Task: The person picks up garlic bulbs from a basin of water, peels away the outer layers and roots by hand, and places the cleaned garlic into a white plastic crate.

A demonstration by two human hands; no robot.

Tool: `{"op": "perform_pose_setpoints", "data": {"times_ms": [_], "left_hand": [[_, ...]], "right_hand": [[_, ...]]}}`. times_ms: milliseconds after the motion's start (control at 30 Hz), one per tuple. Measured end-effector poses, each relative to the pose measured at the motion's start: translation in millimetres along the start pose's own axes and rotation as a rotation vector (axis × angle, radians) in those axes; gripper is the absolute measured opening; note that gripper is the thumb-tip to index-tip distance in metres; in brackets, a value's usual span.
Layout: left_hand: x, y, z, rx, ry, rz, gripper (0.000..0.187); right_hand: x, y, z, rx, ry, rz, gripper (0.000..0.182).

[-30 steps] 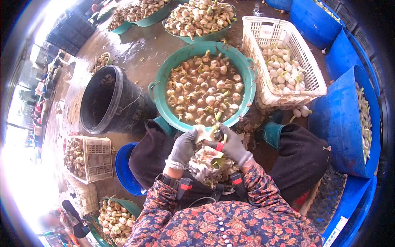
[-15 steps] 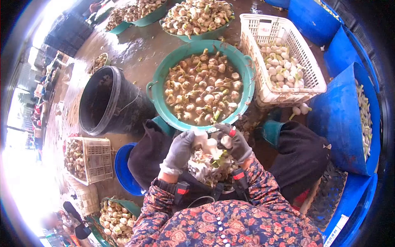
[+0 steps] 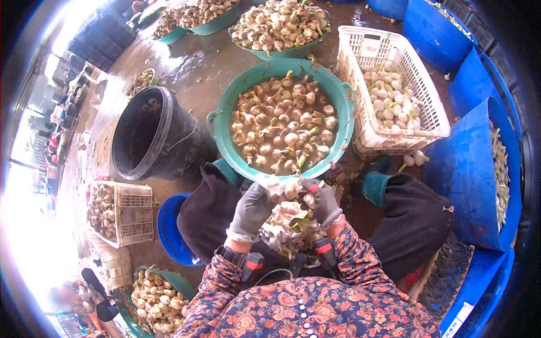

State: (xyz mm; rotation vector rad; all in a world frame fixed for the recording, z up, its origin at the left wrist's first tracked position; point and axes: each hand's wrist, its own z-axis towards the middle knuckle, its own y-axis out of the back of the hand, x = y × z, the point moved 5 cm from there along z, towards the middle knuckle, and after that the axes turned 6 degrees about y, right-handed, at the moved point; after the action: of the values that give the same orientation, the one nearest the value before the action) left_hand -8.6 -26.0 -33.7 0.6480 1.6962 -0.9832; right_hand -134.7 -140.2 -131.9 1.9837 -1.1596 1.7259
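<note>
Both hands wear grey gloves and meet just below the near rim of a green basin (image 3: 224, 147), where bulbs float in brown water. My left hand (image 3: 252, 209) has its fingers closed around a whitish bulb (image 3: 276, 188). My right hand (image 3: 323, 204), with red on a finger, is closed against another pale bulb (image 3: 309, 199); its fingertips are partly hidden. Beneath the hands lies a heap of pale peelings (image 3: 290, 225) with bits of green stem, between the person's knees.
A black bucket (image 3: 163, 135) lies tilted left of the basin. At the right are a white crate (image 3: 394, 135) of clean bulbs and blue tubs (image 3: 459, 169). A blue bucket (image 3: 172, 225) and a crate (image 3: 134, 214) are at lower left.
The view has shifted slightly, so the basin appears lower and to the right. My hands have moved closer together, and the pale bulbs between them have turned or shifted.
</note>
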Motion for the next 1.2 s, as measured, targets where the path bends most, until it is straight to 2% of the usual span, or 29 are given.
{"op": "perform_pose_setpoints", "data": {"times_ms": [33, 67, 100, 133, 167, 200, 233, 267, 300, 400, 433, 533, 567, 633, 667, 767, 800, 867, 900, 967, 1000, 1067, 1100, 1133, 1167, 1200], "left_hand": [[-13.1, -3.3, -4.4, -0.045, 0.134, -0.362, 0.027], [-23.1, -1.3, -4.9, 0.054, 0.081, -0.302, 0.025], [-33.9, 3.0, -4.3, 0.155, 0.027, -0.242, 0.023], [-36.0, 6.7, -0.2, 0.172, 0.244, -0.036, 0.024], [-29.2, 4.7, 2.4, 0.059, 0.442, 0.212, 0.023], [-24.9, 4.4, 7.6, 0.043, 0.29, 0.727, 0.031], [-21.4, 1.8, 12.1, 0.019, 0.118, 1.24, 0.039], [-13.2, 6.0, 14.9, -0.047, 0.181, 1.073, 0.051], [-9.0, 1.9, 16.4, -0.144, 0.225, 0.937, 0.048], [-6.2, -17.8, 24.7, -0.235, 0.281, 1.065, 0.041], [1.4, -16.2, 27.8, -0.24, 0.28, 1.064, 0.041], [15.2, -10.3, 33.2, -0.259, 0.317, 1.107, 0.031], [16.0, -9.3, 32.4, -0.254, 0.32, 1.111, 0.031], [19.3, -2.6, 29.4, -0.295, 0.39, 0.827, 0.027], [18.7, -2.5, 28.8, -0.294, 0.387, 0.828, 0.027], [15.6, -7.0, 23.0, -0.279, 0.289, 0.48, 0.029], [19.6, -4.9, 26.2, -0.29, 0.287, 0.699, 0.033], [30.9, -1.6, 26.4, -0.327, 0.31, 0.719, 0.029], [31.5, -1.7, 27.3, -0.363, 0.33, 0.738, 0.026], [35.8, -0.2, 28.8, -0.381, 0.396, 0.658, 0.022], [47.3, 8.8, 32.1, -0.373, 0.367, 0.757, 0.023], [64.3, 26.8, 34.3, -0.368, 0.336, 0.857, 0.025], [63.4, 36.6, 33.7, -0.421, 0.223, 1.115, 0.028], [55.9, 39.9, 31.3, -0.468, 0.1, 1.37, 0.031], [57.0, 48.4, 27.5, -0.461, 0.152, 1.386, 0.039], [57.9, 56.6, 27.4, -0.442, 0.389, 1.281, 0.04]], "right_hand": [[14.5, -5.1, -3.1, 0.077, 0.163, -0.228, 0.022], [2.3, -2.9, -3.8, -0.091, -0.276, 0.471, 0.025], [26.2, -11.2, -10.4, -0.032, -0.17, 0.423, 0.028], [24.9, -6.6, -9.7, -0.082, -0.199, 0.408, 0.026], [22.8, -2.1, -9.7, -0.13, -0.231, 0.392, 0.024], [18.3, -3.8, -8.7, -0.125, -0.234, 0.388, 0.024], [14.4, -3.5, -5.2, -0.219, -0.177, 0.36, 0.02], [12.5, -2.6, -0.5, -0.315, -0.113, 0.337, 0.02], [12.1, -2.3, -0.4, -0.363, -0.116, 0.219, 0.016], [27.9, -11.8, -8.4, -0.388, 0.003, -0.083, 0.021], [27.4, -14.2, -9.5, -0.383, 0.005, -0.085, 0.021], [41.6, -19.8, -17.5, -0.4, 0.192, -0.383, 0.022], [39.4, -19.0, -17.5, -0.404, 0.188, -0.38, 0.022], [31.5, -17.4, -13.6, -0.394, 0.155, -0.201, 0.023], [29.5, -17.2, -13.1, -0.421, 0.152, -0.206, 0.025], [29.2, -15.1, -12.6, -0.461, 0.231, -0.296, 0.024], [27.6, -15.2, -12.5, -0.461, 0.23, -0.295, 0.024], [35.7, -19.2, -14.0, -0.417, 0.414, -0.537, 0.024], [38.5, -18.9, -13.9, -0.418, 0.416, -0.538, 0.024], [55.1, -24.1, -18.3, -0.408, 0.656, -0.75, 0.023], [59.1, -24.2, -19.2, -0.408, 0.656, -0.749, 0.023], [37.9, -13.2, -12.6, -0.418, 0.113, -0.187, 0.021], [24.1, -7.5, -8.0, -0.432, 0.017, 0.053, 0.016], [37.2, -8.3, -10.7, -0.402, -0.023, 0.19, 0.016], [50.9, -8.8, -14.1, -0.376, -0.062, 0.327, 0.015], [50.1, -4.3, -13.0, -0.386, -0.057, 0.327, 0.015]]}}
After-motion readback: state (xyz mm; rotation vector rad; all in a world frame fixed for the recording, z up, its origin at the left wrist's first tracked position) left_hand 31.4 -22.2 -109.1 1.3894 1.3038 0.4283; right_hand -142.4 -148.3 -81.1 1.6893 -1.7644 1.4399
